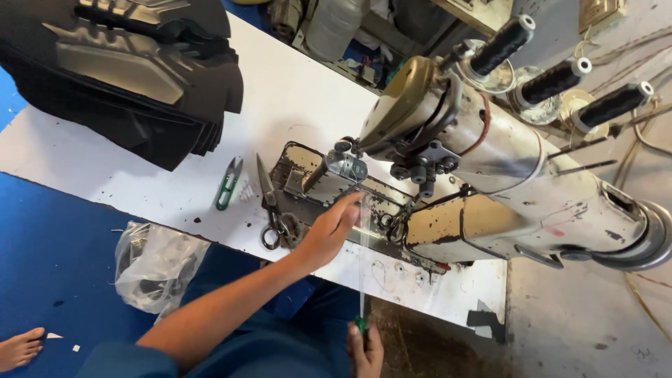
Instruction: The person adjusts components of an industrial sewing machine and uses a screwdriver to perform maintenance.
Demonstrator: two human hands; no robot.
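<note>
My left hand (330, 229) reaches up to the needle area of an old cream sewing machine (490, 189), its fingers touching the worn metal bed plate (308, 185) beside the presser foot. Low in the view, my right hand (365, 350) grips the green handle of a long screwdriver (362, 280). Its thin shaft runs straight up past my left fingers towards the needle area. The tip is hard to make out.
Scissors (267, 199) and green thread snips (227, 183) lie on the white table (294, 98) left of the machine. A stack of black and grey cut pieces (133, 70) sits at the far left. Three black thread spools (553, 80) stand behind. A plastic bag (154, 264) hangs below; a bare foot (19, 348) rests on the blue floor.
</note>
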